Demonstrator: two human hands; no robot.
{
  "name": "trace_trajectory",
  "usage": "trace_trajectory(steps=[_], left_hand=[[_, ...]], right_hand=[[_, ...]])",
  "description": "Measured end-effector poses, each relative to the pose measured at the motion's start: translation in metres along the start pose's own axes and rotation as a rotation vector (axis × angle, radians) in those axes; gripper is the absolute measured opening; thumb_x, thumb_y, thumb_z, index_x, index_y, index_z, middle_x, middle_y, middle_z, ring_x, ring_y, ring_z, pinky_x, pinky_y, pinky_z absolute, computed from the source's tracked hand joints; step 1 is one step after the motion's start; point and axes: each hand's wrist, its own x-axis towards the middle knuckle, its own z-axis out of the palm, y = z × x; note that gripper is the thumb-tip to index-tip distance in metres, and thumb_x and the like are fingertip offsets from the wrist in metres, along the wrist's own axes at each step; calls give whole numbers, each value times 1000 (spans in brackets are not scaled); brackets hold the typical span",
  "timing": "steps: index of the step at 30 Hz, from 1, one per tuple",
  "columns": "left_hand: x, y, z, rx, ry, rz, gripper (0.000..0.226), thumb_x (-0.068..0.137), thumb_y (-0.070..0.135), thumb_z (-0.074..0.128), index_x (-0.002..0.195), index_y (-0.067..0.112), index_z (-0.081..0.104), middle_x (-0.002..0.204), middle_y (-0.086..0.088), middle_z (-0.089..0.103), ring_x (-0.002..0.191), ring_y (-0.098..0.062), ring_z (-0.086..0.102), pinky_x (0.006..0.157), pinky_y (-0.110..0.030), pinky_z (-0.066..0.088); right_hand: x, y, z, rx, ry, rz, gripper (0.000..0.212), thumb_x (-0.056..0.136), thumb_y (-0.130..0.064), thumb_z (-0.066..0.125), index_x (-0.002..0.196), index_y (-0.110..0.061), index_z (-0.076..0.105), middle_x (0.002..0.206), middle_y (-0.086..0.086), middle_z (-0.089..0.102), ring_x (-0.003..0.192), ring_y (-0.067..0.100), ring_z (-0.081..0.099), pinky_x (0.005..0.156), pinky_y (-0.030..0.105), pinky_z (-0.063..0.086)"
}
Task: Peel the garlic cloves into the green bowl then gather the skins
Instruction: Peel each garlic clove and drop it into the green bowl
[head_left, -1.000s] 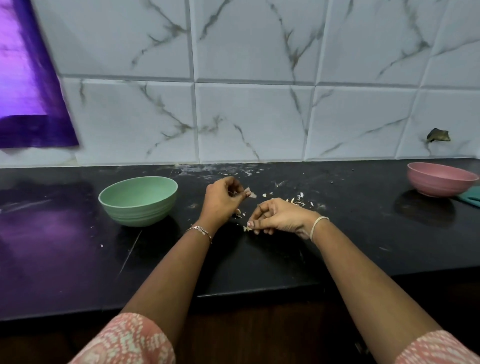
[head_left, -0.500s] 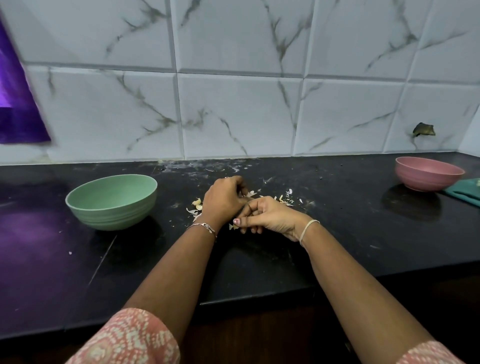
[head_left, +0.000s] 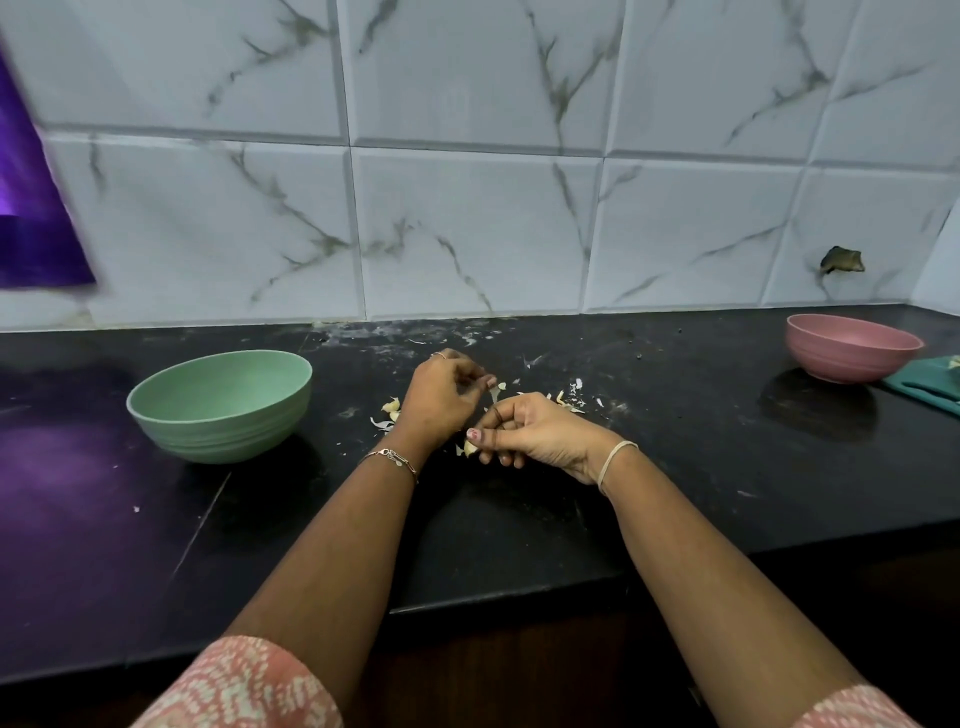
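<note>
Garlic clove (head_left: 470, 448): centre of frame, low over the black counter (head_left: 675, 467). Your right hand (head_left: 537, 436) pinches it in curled fingers, with only the pale tip showing. Left hand (head_left: 440, 399) is just beside it, up and left, fingers curled. Cannot tell whether they grip the pale sliver at their tips.

Skins (head_left: 388, 410) lie scattered on both sides of the hands. Green bowl (head_left: 218, 434) sits well apart at left of centre.

Likely risks:
- A small clove held by so little could slip and drop among the scraps.
- The carry to the bowl crosses open counter.
- The skins look light, so a sweeping forearm may push them towards the near edge.
</note>
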Motion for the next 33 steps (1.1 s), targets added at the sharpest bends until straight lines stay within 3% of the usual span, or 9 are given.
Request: trace_trajectory(steps=[4,7,10,13,16,18,23,28,33], left_hand=[[-5,-2,-5,-126,-17,-12,26,76,-2,72,94,15,64,79,4,71,75,-7,68,74,-18,52],[-5,-4,-4,-197,-27,-6,27,80,-10,65,93,13,62,82,8,71,77,5,67,77,-12,52],[-4,-5,-6,-188,-5,-12,24,82,-4,68,85,20,66,88,8,72,80,-5,67,82,-22,54],[-5,-4,-11,-194,89,-63,15,78,8,77,83,17,66,79,8,68,67,-10,62,65,-19,50],[-6,-7,-15,-325,114,-147,3,93,15,62,90,15,64,77,1,71,72,-16,69,59,-24,53],[-12,-10,-21,-359,53,-180,12,98,18,53,95,17,65,81,0,73,80,-19,71,65,-27,54],[-30,-18,-48,-198,103,-152,13,93,24,62,99,15,70,96,-3,65,81,-7,60,73,-14,45],[-52,-39,-83,-143,100,-168,15,93,27,62,86,14,68,70,5,65,61,1,55,64,-22,43],[-70,-39,-85,-103,69,-194,17,93,27,62,85,13,69,60,8,61,48,7,51,54,-12,39]], right_hand=[[0,0,1,-4,12,-2,11,87,-18,71,86,-8,65,66,-1,67,51,2,51,49,13,42],[0,0,1,-5,19,-2,13,87,-18,72,87,-7,66,66,-1,67,51,3,51,49,13,42],[1,1,1,5,36,3,15,88,-21,71,83,-8,64,64,0,65,49,4,50,48,13,41],[2,2,1,52,61,4,19,89,-22,69,75,-11,61,63,3,65,49,6,52,48,13,42],[1,4,-1,114,82,-1,17,87,-16,71,75,-9,62,64,7,67,50,7,55,50,14,45],[-1,3,-3,146,80,6,11,84,-10,73,80,-5,64,66,8,67,52,7,56,52,14,47],[-2,-3,-4,135,63,65,11,83,-3,72,89,1,65,69,9,67,54,8,60,54,15,51],[3,-39,-11,45,-18,147,13,85,1,68,94,9,64,74,12,69,59,11,67,56,17,54],[12,-103,-17,-37,-58,223,13,86,3,64,95,13,64,78,16,70,63,15,69,63,21,59]])
